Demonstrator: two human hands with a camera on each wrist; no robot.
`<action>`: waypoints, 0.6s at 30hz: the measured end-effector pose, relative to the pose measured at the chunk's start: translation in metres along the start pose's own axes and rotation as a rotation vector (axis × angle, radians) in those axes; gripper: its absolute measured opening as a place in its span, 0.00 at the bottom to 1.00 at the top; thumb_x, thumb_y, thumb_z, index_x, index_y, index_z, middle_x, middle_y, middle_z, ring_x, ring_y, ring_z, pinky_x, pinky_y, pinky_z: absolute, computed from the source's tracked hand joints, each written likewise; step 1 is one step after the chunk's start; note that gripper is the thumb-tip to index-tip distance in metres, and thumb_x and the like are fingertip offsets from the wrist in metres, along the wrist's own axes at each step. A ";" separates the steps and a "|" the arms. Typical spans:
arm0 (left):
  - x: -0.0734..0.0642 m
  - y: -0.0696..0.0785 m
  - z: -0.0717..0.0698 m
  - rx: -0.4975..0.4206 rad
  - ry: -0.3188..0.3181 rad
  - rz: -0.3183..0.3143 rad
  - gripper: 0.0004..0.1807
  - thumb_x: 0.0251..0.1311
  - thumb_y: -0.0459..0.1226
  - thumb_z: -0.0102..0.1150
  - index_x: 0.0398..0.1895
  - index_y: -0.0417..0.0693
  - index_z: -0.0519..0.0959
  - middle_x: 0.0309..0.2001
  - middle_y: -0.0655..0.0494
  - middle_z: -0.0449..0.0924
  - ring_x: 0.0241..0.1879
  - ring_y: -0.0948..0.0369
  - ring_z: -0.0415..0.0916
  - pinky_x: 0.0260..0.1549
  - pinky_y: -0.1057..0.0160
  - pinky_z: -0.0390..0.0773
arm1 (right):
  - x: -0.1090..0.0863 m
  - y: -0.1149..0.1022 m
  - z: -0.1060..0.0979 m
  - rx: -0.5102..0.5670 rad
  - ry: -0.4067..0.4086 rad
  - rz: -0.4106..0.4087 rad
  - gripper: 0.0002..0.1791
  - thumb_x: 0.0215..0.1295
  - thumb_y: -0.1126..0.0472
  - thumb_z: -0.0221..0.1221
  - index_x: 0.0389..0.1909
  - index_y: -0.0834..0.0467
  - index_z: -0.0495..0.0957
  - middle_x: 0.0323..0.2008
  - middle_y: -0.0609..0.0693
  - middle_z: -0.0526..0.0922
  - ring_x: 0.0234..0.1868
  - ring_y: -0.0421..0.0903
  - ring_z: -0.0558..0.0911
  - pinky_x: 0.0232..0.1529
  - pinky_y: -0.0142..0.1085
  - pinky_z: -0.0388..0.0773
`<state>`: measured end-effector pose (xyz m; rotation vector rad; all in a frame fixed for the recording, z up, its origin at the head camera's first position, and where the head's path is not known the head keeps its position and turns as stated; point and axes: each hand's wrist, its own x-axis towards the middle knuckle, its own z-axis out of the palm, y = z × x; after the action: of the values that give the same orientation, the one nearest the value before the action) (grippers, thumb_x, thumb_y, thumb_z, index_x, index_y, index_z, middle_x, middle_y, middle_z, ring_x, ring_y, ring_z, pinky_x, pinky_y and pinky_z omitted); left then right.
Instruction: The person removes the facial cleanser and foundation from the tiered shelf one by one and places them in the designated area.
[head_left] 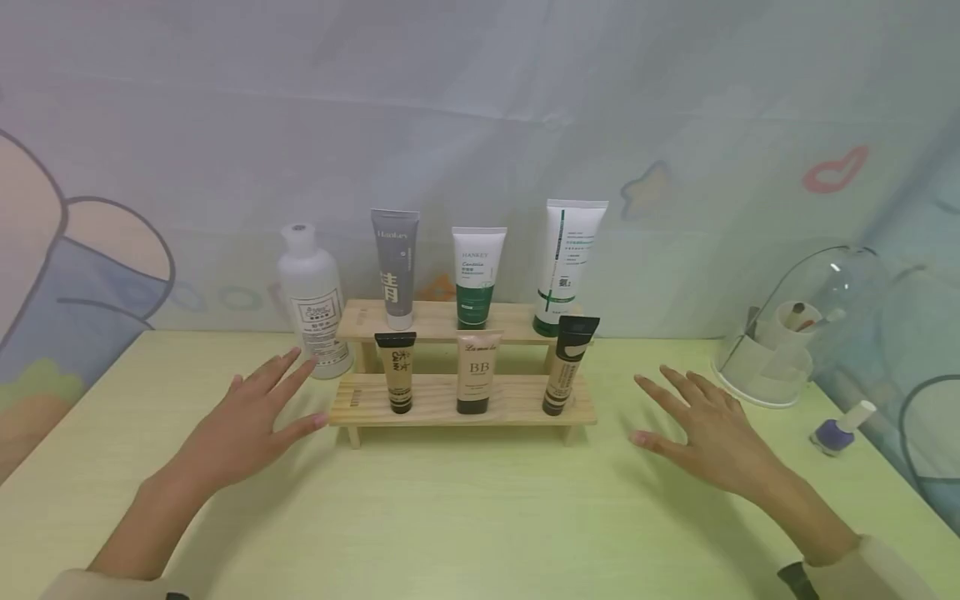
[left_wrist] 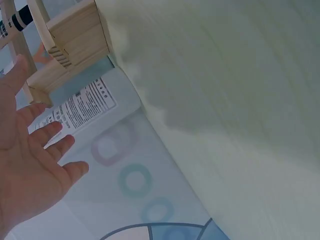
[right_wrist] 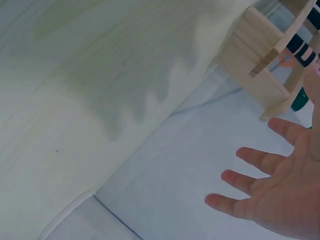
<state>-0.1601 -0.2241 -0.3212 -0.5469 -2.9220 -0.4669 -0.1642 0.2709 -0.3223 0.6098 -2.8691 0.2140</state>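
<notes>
The upper half of the frame is filled by a pale grey, lightly creased backdrop [head_left: 375, 150]. A red heart outline [head_left: 812, 182] is printed at upper right, a small star [head_left: 647, 190] right of centre, a dark-outlined cartoon shape [head_left: 26, 225] at far left. Below, a pale yellow-green tabletop [head_left: 480, 517] is softly lit and faintly shadowed.

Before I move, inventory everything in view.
Two-tier wooden rack: 1, tan, table centre
Tall plastic tubes: 3, one grey, two white-green, upper tier
Small plastic tubes: 3, beige-gold and black, lower tier
Rounded plastic bottle: 1, white, beside rack
Clear-domed plastic organizer: 1, white, far right
Slim tools: several, mixed, in organizer
Nail polish bottle: 1, purple/white, right
Smooth table: 1, yellow-green, underneath
Printed cloth backdrop: 1, greyish, behind
Sleeves: 2, cream, bottom edge
Left hand: 1, bare, left
Right hand: 1, bare, right
</notes>
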 end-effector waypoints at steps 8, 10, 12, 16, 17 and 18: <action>0.012 0.010 0.003 -0.119 -0.030 0.006 0.42 0.58 0.57 0.52 0.67 0.38 0.57 0.65 0.35 0.55 0.61 0.37 0.52 0.53 0.36 0.58 | 0.000 -0.023 -0.011 0.165 -0.045 -0.029 0.35 0.59 0.41 0.56 0.61 0.58 0.66 0.58 0.62 0.68 0.57 0.64 0.66 0.50 0.62 0.64; 0.014 0.011 0.004 -0.141 -0.030 0.024 0.41 0.58 0.55 0.54 0.65 0.36 0.59 0.64 0.35 0.57 0.61 0.37 0.53 0.54 0.37 0.58 | 0.001 -0.029 -0.013 0.205 -0.058 -0.031 0.33 0.59 0.41 0.56 0.59 0.59 0.69 0.55 0.61 0.71 0.56 0.62 0.69 0.50 0.59 0.67; 0.016 0.011 0.005 -0.164 -0.030 0.038 0.40 0.57 0.53 0.56 0.65 0.35 0.60 0.63 0.34 0.58 0.61 0.37 0.54 0.54 0.37 0.58 | 0.001 -0.035 -0.015 0.239 -0.066 -0.039 0.31 0.60 0.43 0.56 0.57 0.59 0.71 0.53 0.59 0.73 0.55 0.60 0.70 0.50 0.56 0.69; 0.020 0.010 0.007 -0.203 -0.040 0.063 0.39 0.57 0.50 0.58 0.63 0.34 0.61 0.62 0.32 0.58 0.60 0.36 0.54 0.54 0.37 0.58 | 0.004 -0.047 -0.020 0.317 -0.065 -0.084 0.26 0.60 0.46 0.58 0.52 0.61 0.75 0.49 0.55 0.77 0.49 0.54 0.76 0.44 0.47 0.75; 0.021 0.009 0.008 -0.211 -0.043 0.068 0.39 0.56 0.50 0.58 0.63 0.33 0.61 0.62 0.31 0.58 0.60 0.36 0.55 0.54 0.37 0.58 | 0.005 -0.051 -0.021 0.336 -0.068 -0.096 0.25 0.60 0.47 0.59 0.51 0.61 0.75 0.49 0.54 0.78 0.46 0.52 0.77 0.41 0.44 0.76; 0.022 0.009 0.008 -0.218 -0.046 0.072 0.39 0.56 0.50 0.59 0.63 0.33 0.62 0.61 0.31 0.59 0.60 0.36 0.56 0.54 0.38 0.59 | 0.007 -0.054 -0.021 0.356 -0.071 -0.108 0.24 0.60 0.48 0.59 0.50 0.61 0.76 0.47 0.53 0.78 0.44 0.50 0.77 0.39 0.41 0.77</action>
<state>-0.1780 -0.2066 -0.3223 -0.6965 -2.9004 -0.7792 -0.1443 0.2236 -0.2950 0.8472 -2.8732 0.7095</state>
